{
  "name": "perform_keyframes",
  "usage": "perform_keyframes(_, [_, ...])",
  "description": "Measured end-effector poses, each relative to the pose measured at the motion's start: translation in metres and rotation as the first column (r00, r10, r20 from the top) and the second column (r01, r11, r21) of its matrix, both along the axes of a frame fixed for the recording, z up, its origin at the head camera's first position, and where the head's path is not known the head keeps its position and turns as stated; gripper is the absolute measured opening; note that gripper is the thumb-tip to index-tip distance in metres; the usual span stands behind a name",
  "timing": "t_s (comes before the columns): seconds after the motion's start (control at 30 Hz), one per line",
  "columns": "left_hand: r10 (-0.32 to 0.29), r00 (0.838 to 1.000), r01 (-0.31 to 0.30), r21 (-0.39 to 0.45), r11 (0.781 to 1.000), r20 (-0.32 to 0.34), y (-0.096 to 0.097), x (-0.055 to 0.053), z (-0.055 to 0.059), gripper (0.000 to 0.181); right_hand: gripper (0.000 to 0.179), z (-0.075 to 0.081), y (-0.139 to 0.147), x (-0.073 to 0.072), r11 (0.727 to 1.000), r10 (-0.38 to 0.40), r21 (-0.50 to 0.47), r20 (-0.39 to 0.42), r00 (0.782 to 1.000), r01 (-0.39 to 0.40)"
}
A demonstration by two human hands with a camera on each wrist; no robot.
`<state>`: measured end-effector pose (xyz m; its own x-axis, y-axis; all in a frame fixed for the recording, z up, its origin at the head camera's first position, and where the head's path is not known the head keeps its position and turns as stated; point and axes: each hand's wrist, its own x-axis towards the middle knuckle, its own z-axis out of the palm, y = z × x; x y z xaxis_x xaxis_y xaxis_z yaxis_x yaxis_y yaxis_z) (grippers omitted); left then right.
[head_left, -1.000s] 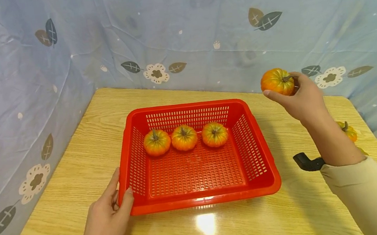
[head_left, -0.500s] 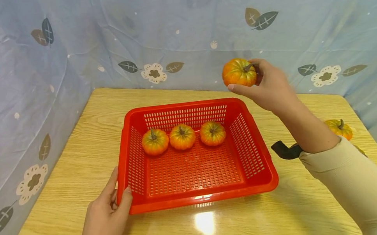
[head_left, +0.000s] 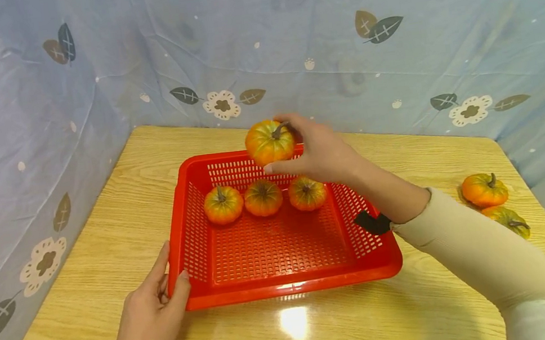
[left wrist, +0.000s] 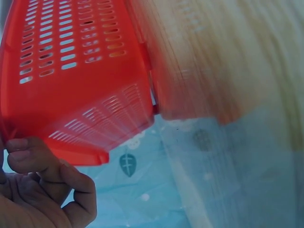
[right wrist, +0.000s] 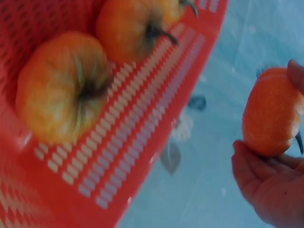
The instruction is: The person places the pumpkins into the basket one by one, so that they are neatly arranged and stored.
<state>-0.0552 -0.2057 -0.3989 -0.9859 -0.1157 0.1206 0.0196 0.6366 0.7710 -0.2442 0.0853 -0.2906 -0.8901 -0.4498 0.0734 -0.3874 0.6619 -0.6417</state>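
Observation:
A red plastic basket (head_left: 294, 288) with slotted walls stands on the wooden table. Three small orange pumpkins line its back wall: a left one (head_left: 223, 205), a middle one (head_left: 263, 198) and a right one (head_left: 307, 193). My right hand (head_left: 321, 150) grips another pumpkin (head_left: 269, 143) between thumb and fingers, up over the basket's back rim. The right wrist view shows this held pumpkin (right wrist: 270, 114) from the side, apart from those inside. With the thumb on top, my left hand (head_left: 152, 315) holds the basket's front left rim; its curled fingers (left wrist: 35, 159) show under the rim in the left wrist view.
At the table's right side lie two more pumpkins, an orange one (head_left: 484, 190) and a greener one (head_left: 507, 221), partly behind my right sleeve. A blue patterned cloth (head_left: 286, 32) hangs behind and beside the table (head_left: 84, 261). A black strap piece (head_left: 373, 223) sticks out at my right wrist.
My right hand has carried its pumpkin leftward from right of the basket to over the back rim, rising then lowering. My left hand keeps its hold on the rim.

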Motion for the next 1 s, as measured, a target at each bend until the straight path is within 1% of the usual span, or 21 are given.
perform_keyframes(0.1, [-0.006,1.000,0.006,0.009,1.000,-0.001,0.000,0.000,0.000,0.063,0.090,-0.009,-0.016,0.003,0.995,0.087,0.044,0.013,0.996,-0.087])
perform_keyframes(0.23, [-0.016,1.000,0.016,0.016,1.000,-0.007,-0.001,0.001,-0.001,0.064,0.090,-0.022,-0.033,0.008,0.976,0.197,0.080,0.058,0.979,-0.202])
perform_keyframes(0.4, [-0.018,1.000,0.018,0.020,1.000,-0.015,-0.002,0.001,-0.002,0.064,0.091,-0.037,-0.046,0.016,0.941,0.312,0.114,0.082,0.947,-0.320])
perform_keyframes(0.57, [-0.014,1.000,0.014,0.021,1.000,-0.022,-0.001,0.001,-0.002,0.063,0.090,-0.051,-0.053,0.021,0.895,0.416,0.121,0.120,0.901,-0.430])
perform_keyframes(0.63, [-0.012,1.000,0.012,0.018,1.000,-0.023,-0.001,0.001,-0.002,0.063,0.090,-0.057,-0.055,0.022,0.874,0.451,0.130,0.138,0.882,-0.467])
perform_keyframes(0.73, [-0.014,1.000,0.014,0.016,1.000,-0.020,-0.001,0.001,-0.001,0.063,0.091,-0.064,-0.059,0.024,0.846,0.487,0.160,0.156,0.859,-0.509])
perform_keyframes(0.83, [-0.014,1.000,0.014,0.011,1.000,-0.013,-0.001,0.000,-0.001,0.063,0.092,-0.071,-0.063,0.025,0.822,0.516,0.183,0.163,0.841,-0.540])
perform_keyframes(1.0, [-0.013,1.000,0.013,0.009,1.000,0.008,0.000,0.000,0.000,0.064,0.091,-0.080,-0.068,0.026,0.789,0.557,0.196,0.173,0.813,-0.582])
